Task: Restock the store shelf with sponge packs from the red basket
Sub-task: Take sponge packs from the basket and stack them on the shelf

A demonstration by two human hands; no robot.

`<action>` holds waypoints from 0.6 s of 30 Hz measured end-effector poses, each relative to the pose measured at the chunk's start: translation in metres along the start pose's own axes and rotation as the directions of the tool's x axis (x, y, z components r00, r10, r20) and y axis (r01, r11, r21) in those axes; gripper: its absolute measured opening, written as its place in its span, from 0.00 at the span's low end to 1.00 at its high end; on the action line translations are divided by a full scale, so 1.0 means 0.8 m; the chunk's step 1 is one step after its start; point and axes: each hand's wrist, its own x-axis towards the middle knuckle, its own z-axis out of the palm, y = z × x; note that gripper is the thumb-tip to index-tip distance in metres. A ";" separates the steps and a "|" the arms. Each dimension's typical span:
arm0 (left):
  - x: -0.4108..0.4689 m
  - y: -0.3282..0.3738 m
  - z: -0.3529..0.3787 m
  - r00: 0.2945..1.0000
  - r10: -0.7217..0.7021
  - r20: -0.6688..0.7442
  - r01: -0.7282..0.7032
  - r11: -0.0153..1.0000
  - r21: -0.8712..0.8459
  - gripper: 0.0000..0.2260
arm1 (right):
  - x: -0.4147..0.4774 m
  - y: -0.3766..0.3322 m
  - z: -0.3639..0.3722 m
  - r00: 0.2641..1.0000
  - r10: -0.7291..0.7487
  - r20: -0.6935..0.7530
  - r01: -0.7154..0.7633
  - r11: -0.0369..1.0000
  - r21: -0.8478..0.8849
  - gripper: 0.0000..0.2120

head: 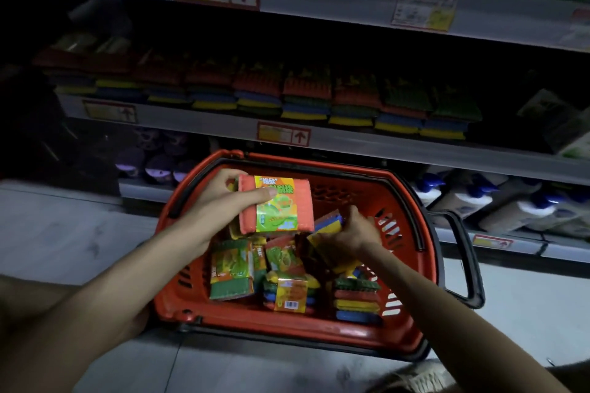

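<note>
A red basket (376,333) stands on the floor in front of the shelf, with several sponge packs loose inside. My left hand (220,201) grips an orange-topped sponge pack (275,205) with a green label, held above the basket's far side. My right hand (351,231) is down in the basket and grips a blue and yellow sponge pack (329,223). The middle shelf (351,139) carries a dim row of stacked sponge packs (306,96).
The basket's black handle (467,262) sticks out to the right. White bottles with blue caps (498,201) fill the lower shelf at right, purple items (153,163) at left. A price label (283,133) hangs on the shelf edge. My shoe (424,376) shows at the bottom.
</note>
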 end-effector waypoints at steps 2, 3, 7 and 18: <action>-0.001 0.000 -0.001 0.999 -0.026 0.045 0.029 0.998 -0.052 0.25 | 0.000 -0.001 -0.002 0.997 -0.051 0.066 0.061 0.986 -0.153 0.49; -0.002 0.000 0.000 0.997 -0.030 0.066 0.035 0.997 -0.071 0.26 | -0.003 -0.002 -0.004 0.993 -0.093 0.070 0.107 0.968 -0.225 0.45; -0.006 0.008 0.004 0.997 -0.002 0.083 0.010 0.994 -0.104 0.23 | -0.030 -0.007 -0.029 0.964 -0.265 0.028 0.266 0.960 -0.087 0.35; -0.025 0.076 0.019 0.990 0.109 0.084 -0.095 0.983 -0.158 0.22 | -0.163 -0.001 -0.222 0.840 -0.485 -0.245 0.543 0.746 0.386 0.22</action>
